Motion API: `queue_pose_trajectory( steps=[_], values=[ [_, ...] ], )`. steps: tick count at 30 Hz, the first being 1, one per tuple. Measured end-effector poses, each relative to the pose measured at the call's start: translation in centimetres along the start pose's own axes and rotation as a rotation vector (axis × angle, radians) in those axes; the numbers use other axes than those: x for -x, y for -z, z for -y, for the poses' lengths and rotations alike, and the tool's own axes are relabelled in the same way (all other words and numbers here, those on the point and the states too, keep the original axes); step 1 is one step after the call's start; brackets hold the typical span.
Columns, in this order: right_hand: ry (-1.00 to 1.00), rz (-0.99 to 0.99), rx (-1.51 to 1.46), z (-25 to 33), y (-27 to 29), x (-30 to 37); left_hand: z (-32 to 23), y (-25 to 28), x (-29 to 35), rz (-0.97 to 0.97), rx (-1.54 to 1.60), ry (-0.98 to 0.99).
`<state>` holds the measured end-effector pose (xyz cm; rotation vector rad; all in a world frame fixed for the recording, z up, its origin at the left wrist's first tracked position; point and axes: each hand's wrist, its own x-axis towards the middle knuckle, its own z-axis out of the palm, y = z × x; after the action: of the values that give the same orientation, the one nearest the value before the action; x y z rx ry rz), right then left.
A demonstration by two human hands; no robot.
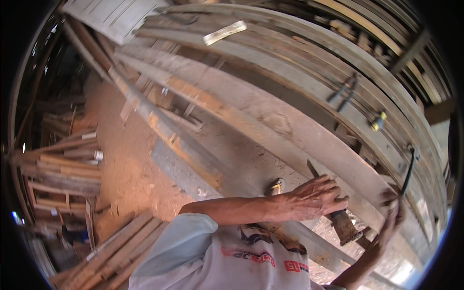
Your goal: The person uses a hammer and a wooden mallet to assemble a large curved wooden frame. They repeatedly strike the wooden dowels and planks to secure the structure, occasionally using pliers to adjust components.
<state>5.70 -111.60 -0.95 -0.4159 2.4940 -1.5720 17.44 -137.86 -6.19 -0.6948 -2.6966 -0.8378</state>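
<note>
My left hand (314, 198) reaches across from the left, its fingers wrapped round a chisel (347, 228). The chisel's worn wooden handle sticks out on the near side of the fist, and its dark flat blade shows beyond the knuckles over a long weathered plank (251, 96). Over at the right, my right hand (392, 210) is smeared by motion but closed round the dark handle of a hammer (411, 166). The hammer's head is raised above the boards at the far end of that handle.
Pincers (344, 93) with dark handles and a small yellow-and-black object (378, 121) lie on the far boards. Farther back rests a pale strip (224, 33). Stacked timber (65, 169) stands left, with more planks (116, 246) at lower left. A sandalled foot (277, 186) shows below.
</note>
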Motion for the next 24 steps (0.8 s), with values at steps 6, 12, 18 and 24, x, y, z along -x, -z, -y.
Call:
queue_pose_trajectory(
  steps=[6, 12, 18, 24],
  values=[
    [-0.007, -0.347, 0.971, -21.5, 12.3, -8.1, -1.4, 1.6, 4.3, -0.216, 0.160, 0.108],
    [-0.298, -0.077, 0.385, -23.1, 14.5, -11.6, -0.3, 3.8, 9.0, -0.284, 0.333, 0.297],
    [-0.135, -0.400, 0.063, -10.1, 6.1, -4.3, 4.8, 11.9, 15.0, -0.403, 0.644, 0.409],
    [0.033, -0.686, -0.409, 5.4, -8.5, 7.6, 6.8, 14.8, 18.9, -0.415, 1.262, 0.621]
  ],
)
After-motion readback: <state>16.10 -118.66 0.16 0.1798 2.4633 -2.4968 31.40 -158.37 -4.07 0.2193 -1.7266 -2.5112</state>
